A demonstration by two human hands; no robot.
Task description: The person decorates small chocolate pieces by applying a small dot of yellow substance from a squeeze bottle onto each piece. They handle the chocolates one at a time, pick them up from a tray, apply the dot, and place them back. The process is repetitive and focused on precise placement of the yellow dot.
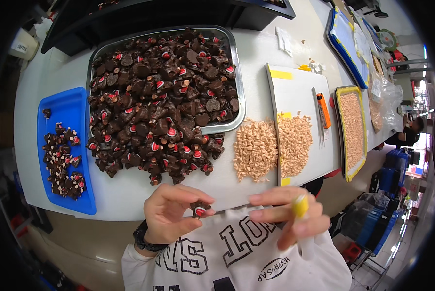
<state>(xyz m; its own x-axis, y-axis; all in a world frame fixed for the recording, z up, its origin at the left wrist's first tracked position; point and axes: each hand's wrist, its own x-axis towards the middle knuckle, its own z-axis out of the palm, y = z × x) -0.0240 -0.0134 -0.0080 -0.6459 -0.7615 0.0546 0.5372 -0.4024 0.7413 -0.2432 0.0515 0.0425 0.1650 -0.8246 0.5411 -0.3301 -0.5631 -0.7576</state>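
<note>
The left hand (171,213) has thumb and fingertips pinched together on one small dark brown piece with a red-and-white end (199,209), held near the chest just below the white table's (130,186) edge, while the right hand (288,216), fingers curled shut, grips a slim yellow-capped tool (300,207) whose thin tip reaches to that piece. The step looks like working a single piece with the tool, and the next move likely calls for steady, fine tip control. Beyond lie the heap of like pieces (161,102) spilling from a metal tray (237,72), a blue tray (64,111) holding some, and tan pellets (255,149).
</note>
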